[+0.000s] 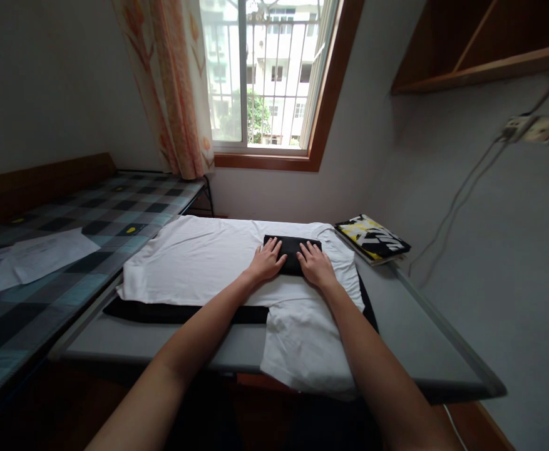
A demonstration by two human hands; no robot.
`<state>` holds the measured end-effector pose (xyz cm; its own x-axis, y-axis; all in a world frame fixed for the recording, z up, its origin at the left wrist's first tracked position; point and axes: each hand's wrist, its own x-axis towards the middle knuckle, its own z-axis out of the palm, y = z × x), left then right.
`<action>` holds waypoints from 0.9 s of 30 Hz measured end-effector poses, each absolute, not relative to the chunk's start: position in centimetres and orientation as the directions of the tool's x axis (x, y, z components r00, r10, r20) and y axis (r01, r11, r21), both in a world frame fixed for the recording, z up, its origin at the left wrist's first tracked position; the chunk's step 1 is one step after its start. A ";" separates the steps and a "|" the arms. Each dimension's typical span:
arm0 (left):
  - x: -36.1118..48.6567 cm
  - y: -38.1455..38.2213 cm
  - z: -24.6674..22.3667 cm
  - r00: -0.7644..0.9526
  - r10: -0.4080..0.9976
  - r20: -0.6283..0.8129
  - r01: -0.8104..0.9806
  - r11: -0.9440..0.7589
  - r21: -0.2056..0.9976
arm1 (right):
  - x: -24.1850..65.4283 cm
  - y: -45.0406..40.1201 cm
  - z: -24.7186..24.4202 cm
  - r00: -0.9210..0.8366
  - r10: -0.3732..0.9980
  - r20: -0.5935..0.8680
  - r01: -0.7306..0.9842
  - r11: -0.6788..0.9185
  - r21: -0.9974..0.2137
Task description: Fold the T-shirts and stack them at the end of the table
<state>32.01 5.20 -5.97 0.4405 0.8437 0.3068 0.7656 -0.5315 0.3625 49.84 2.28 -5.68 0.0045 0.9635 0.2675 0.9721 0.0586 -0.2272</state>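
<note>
A white T-shirt (199,263) lies spread sideways on the table, with one sleeve (307,344) hanging over the near edge. On its upper part rests a flat black rectangular piece (293,254); I cannot tell whether it is a board or folded cloth. My left hand (268,260) lies on the left side of this black piece, fingers stretched out. Pressed flat on its right side is my right hand (316,263), its fingers also spread. Beneath the shirt, a larger black layer (171,312) shows along the near edge and at the right.
The grey table (424,332) stands against the right wall. A folded black, white and yellow patterned item (372,238) sits at its back right corner. To the left is a bed with a checked cover (114,225) and papers (44,254). A cable (457,194) hangs down the wall.
</note>
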 end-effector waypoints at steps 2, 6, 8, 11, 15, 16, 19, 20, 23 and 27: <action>31.8 5.4 -6.1 0.436 0.860 0.265 0.767 -0.509 0.389 | 50.2 2.3 -5.8 0.034 0.980 0.195 0.969 0.016 -0.248; 31.2 5.5 -5.8 0.435 0.874 0.218 0.771 -0.486 0.412 | 51.3 2.3 -5.8 0.073 0.990 0.123 0.962 -0.037 -0.272; 30.9 5.6 -5.7 0.443 0.873 0.202 0.772 -0.486 0.409 | 52.0 2.3 -6.0 0.090 0.990 0.113 0.959 -0.056 -0.276; 30.3 5.6 -5.7 0.453 0.868 0.204 0.770 -0.496 0.402 | 52.9 2.2 -6.4 0.095 0.986 0.139 0.958 -0.053 -0.281; 30.0 4.8 -5.3 0.477 0.801 0.362 0.746 -0.587 0.314 | 53.5 2.0 -6.7 0.073 0.963 0.260 0.958 0.004 -0.286; 30.1 4.5 -5.1 0.509 0.753 0.418 0.721 -0.637 0.271 | 53.6 2.0 -6.6 0.064 0.949 0.307 0.955 0.030 -0.294; 30.4 3.7 -4.5 0.641 0.575 0.509 0.599 -0.789 0.138 | 53.6 1.7 -6.0 0.061 0.894 0.444 0.935 0.105 -0.339; 30.6 3.5 -4.4 0.682 0.523 0.512 0.555 -0.825 0.104 | 53.6 1.6 -5.7 0.065 0.880 0.471 0.927 0.122 -0.356; 31.1 3.4 -4.5 0.762 0.410 0.501 0.460 -0.888 0.026 | 53.3 1.1 -5.0 0.068 0.864 0.498 0.917 0.143 -0.372; 31.3 3.4 -4.7 0.793 0.352 0.496 0.430 -0.901 -0.048 | 52.8 0.6 -4.4 0.034 0.870 0.492 0.919 0.166 -0.358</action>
